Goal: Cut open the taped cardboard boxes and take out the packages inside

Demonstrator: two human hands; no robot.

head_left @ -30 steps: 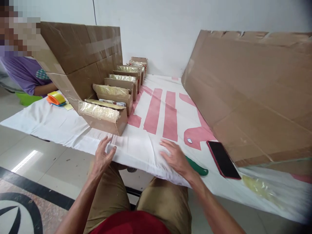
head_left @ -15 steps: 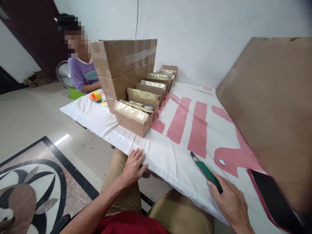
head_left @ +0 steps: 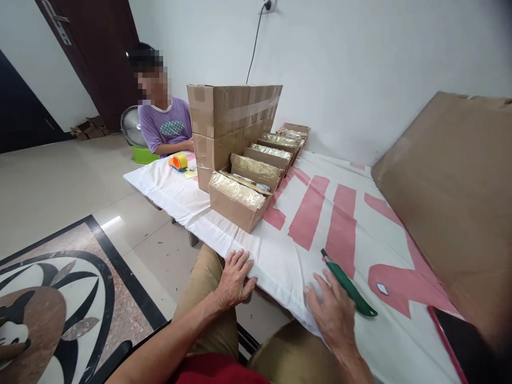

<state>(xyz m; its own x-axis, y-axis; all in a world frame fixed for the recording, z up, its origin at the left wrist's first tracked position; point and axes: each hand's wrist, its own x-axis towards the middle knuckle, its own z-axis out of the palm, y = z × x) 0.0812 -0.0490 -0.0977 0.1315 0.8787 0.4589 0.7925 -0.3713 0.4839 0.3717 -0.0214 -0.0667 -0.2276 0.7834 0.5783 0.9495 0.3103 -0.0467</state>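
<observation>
My left hand rests on the near edge of the cloth-covered table, fingers spread on the white cloth and holding nothing. Just left of a green utility knife, my right hand hovers over or touches the cloth, its fingers apart and slightly blurred. The knife lies on the cloth with its dark tip pointing away from me. Beyond my left hand stands an open cardboard box with clear tape over its top; several similar open boxes run in a row behind it.
Stacked closed cartons stand left of the row. A large cardboard piece leans at the right, near a phone. A tape roll lies at the far left of the table, where another person sits.
My right hand has let go of the utility knife and moved left of it; the knife now lies on the cloth. My left hand stays at the table edge. The view has shifted.
</observation>
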